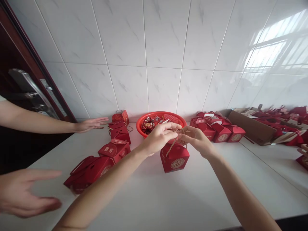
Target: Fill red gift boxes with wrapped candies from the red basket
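Observation:
A small red box (pixel 175 159) with a round gold emblem stands on the white table, in front of an orange-red basket (pixel 179 118) of wrapped candies. My left hand (pixel 161 137) is closed on the box's twine cord (pixel 171 148) above its top. Close beside it, my right hand (pixel 196 140) pinches the same cord, fingertips nearly meeting those of my left. The cord's upper part is partly hidden by my fingers.
Another person's two hands reach in from the left, near a row of red boxes (pixel 113 150). More red boxes (pixel 222 133) stand right of the basket, beside a cardboard box (pixel 252 127) and a red heap. Another hand shows at the right edge.

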Available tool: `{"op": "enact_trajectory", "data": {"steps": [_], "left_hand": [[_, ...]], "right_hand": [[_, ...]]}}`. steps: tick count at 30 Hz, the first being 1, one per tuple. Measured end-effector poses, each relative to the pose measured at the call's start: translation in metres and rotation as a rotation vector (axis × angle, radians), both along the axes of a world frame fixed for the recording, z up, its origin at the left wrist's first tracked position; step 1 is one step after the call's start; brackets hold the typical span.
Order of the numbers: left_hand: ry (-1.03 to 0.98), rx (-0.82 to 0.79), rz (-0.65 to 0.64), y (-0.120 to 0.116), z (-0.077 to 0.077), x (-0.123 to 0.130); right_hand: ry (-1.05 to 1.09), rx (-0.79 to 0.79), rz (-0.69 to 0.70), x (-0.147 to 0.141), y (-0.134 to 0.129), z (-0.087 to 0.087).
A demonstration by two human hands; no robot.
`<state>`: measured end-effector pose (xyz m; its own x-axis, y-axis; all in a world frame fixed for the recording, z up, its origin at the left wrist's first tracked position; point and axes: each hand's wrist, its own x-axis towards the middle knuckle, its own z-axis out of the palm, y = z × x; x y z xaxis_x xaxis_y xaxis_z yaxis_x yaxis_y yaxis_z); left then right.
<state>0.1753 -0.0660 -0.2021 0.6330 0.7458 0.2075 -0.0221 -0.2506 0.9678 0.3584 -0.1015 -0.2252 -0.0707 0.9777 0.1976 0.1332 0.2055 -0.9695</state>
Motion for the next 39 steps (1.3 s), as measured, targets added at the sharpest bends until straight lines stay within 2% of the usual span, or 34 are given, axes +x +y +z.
{"op": "enact_trajectory", "data": {"steps": [4,7,11,14,17,22,25,27,29,32,34,36,39], "left_hand": [[0.027,0.055,-0.007,-0.008,-0.001,0.008],[0.035,0.142,0.002,-0.01,-0.008,0.011],[0.085,0.398,0.043,-0.01,-0.021,0.011],[0.18,0.551,0.134,-0.01,-0.034,0.008],[0.244,0.552,0.202,-0.013,-0.054,0.008],[0.303,0.447,0.251,-0.016,-0.092,0.01],[0.343,0.409,0.216,-0.016,-0.106,0.012],[0.375,0.408,0.178,-0.015,-0.11,0.014],[0.402,0.418,0.166,-0.015,-0.111,0.019],[0.434,0.42,0.171,-0.014,-0.111,0.027],[0.434,0.427,0.153,-0.014,-0.112,0.032],[0.382,0.456,0.139,-0.015,-0.115,0.034],[0.219,0.507,0.17,-0.02,-0.122,0.028]], "right_hand": [[0.085,-0.014,-0.047,-0.006,-0.001,-0.008],[0.149,-0.02,-0.08,-0.01,-0.003,-0.015],[0.176,-0.014,-0.148,-0.011,-0.006,-0.018],[0.156,0.003,-0.194,-0.007,-0.008,-0.016],[0.213,-0.007,-0.165,-0.004,-0.011,-0.014],[0.278,-0.05,-0.101,-0.003,-0.016,-0.017],[0.152,-0.088,-0.032,0.003,-0.02,-0.023],[-0.019,-0.099,-0.023,0.009,-0.022,-0.027],[-0.274,-0.064,-0.122,0.014,-0.024,-0.03],[-0.73,0.018,-0.35,0.017,-0.027,-0.032],[-0.929,0.033,-0.439,0.019,-0.028,-0.03],[-0.965,0.029,-0.466,0.024,-0.029,-0.027],[-0.788,0.022,-0.443,0.043,-0.032,-0.017]]}}
